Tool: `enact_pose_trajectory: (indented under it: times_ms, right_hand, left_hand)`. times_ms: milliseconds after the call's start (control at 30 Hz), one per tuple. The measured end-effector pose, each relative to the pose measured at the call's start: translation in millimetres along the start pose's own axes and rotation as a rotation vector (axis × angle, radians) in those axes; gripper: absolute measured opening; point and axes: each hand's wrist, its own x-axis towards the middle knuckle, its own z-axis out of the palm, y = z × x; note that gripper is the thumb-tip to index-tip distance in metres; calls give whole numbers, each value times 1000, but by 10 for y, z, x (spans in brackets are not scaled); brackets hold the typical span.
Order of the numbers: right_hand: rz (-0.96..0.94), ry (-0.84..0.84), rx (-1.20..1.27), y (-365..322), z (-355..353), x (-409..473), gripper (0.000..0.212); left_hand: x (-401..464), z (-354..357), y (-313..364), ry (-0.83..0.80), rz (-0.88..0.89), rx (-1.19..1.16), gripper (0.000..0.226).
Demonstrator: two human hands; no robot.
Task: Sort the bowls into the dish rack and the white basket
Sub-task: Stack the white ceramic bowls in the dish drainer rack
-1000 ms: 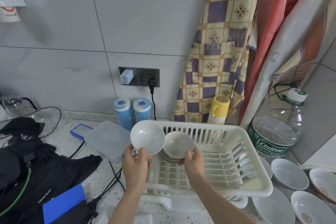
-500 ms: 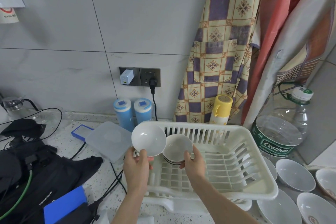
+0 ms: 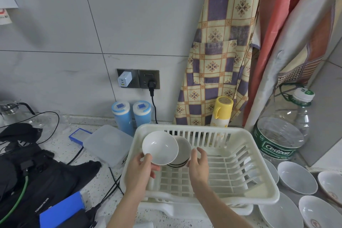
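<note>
A white slatted dish rack (image 3: 259, 189) stands on the counter in front of me. My left hand (image 3: 139, 171) pinches a small white bowl (image 3: 160, 147) by its lower rim, tilted with its inside toward me, over the rack's left end. Behind it a cream bowl (image 3: 183, 149) leans in the rack's back left corner on top of what looks like another bowl. My right hand (image 3: 199, 165) is beside that bowl with relaxed fingers, just off its right edge. Several white bowls (image 3: 296, 177) lie on the counter to the right of the rack.
A large clear water bottle (image 3: 281, 135) stands at the right. A yellow flask (image 3: 221, 112) and two blue canisters (image 3: 131, 114) stand behind the rack. A frosted plastic lid (image 3: 107, 143), black gear and cables (image 3: 37, 172) lie left. An apron (image 3: 216, 52) hangs on the wall.
Both hands have moved down toward the rack. The cream bowl now leans in the rack's back left corner, and my right hand has come off it. The left hand still holds the white bowl.
</note>
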Motion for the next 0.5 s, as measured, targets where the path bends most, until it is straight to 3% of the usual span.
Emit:
enact_pose_trajectory:
  times_ms: [233,500]
  right_hand:
    - [-177,-88,65,-65,-46,-118,32]
    - [-177,-92,84,-78,-58,-130,22]
  left_hand:
    - [29,158,195,-103,-73,-98,20]
    - [108,278,144,-199,-28,18,18]
